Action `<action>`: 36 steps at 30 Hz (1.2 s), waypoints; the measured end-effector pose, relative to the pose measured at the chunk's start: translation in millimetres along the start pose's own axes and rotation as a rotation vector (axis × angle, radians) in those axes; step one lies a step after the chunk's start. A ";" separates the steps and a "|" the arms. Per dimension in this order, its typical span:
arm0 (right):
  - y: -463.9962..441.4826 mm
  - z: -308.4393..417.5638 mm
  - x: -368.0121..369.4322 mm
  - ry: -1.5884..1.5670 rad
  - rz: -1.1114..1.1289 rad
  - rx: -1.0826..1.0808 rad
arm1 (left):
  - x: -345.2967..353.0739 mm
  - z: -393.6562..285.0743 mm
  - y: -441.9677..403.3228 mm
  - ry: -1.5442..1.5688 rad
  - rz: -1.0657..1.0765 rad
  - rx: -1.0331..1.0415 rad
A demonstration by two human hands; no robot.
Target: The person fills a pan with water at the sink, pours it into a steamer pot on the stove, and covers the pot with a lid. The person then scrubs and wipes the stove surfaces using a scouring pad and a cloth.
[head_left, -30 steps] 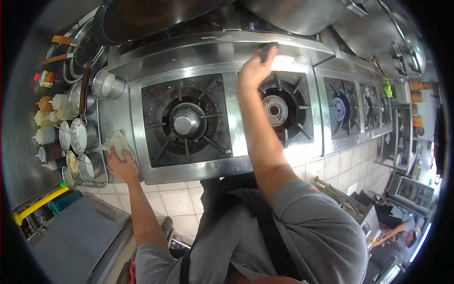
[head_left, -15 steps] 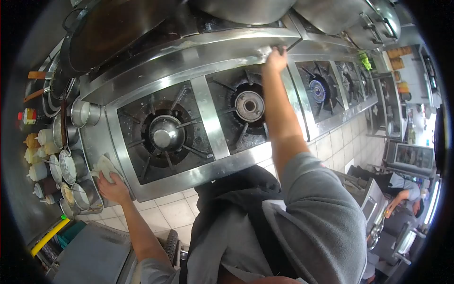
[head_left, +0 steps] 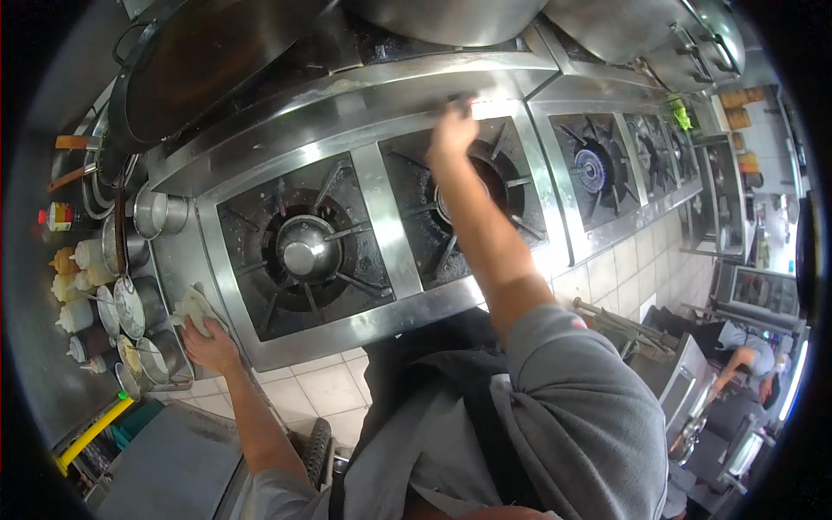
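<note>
My right hand [head_left: 454, 130] is closed round a small dark pad [head_left: 465, 106], blurred by motion, at the steel front panel [head_left: 364, 104] behind the second burner. My forearm crosses over that burner and partly hides it. On the steel strip left of the stove, my left hand [head_left: 210, 345] grips a whitish cloth [head_left: 198, 310]. A domed metal piece [head_left: 305, 250] sits in the centre of the left burner grate [head_left: 269, 295].
Bottles [head_left: 74, 314] and metal pots [head_left: 152, 357] line the left side. Large pans [head_left: 217, 61] stand behind the panel. A blue flame burns at the third burner [head_left: 591, 170]. A co-worker [head_left: 747, 355] bends over a counter at far right.
Since the last earlier frame, my right hand has moved left along the panel with the dark pad. My left hand stays at the cloth. The camera view has shifted slightly.
</note>
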State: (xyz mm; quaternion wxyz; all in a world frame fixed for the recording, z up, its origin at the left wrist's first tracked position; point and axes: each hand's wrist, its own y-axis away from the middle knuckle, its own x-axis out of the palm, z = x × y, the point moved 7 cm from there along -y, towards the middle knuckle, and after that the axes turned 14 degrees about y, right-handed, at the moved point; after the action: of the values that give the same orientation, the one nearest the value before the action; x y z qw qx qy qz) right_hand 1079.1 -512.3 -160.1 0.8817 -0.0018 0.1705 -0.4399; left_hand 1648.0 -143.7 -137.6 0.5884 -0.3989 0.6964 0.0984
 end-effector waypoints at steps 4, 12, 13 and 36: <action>-24.8 -12.8 -6.6 -0.176 0.171 0.281 | -5.4 -3.4 1.6 0.024 -0.027 0.025; -21.5 26.2 -31.6 -0.351 0.348 0.427 | 0.5 1.6 1.0 -0.009 -0.028 0.020; -49.1 11.1 -33.1 -0.468 0.449 0.548 | -1.2 1.7 0.6 -0.012 -0.024 0.021; -25.7 -12.0 -10.3 -0.685 0.317 0.769 | 0.0 0.8 0.0 0.009 -0.054 0.020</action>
State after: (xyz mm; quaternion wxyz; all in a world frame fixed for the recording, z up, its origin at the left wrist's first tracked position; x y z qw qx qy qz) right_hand 1049.8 -518.3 -164.3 0.8795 0.2036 -0.3020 -0.3063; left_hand 1648.5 -143.2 -137.8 0.5919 -0.4121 0.6888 0.0737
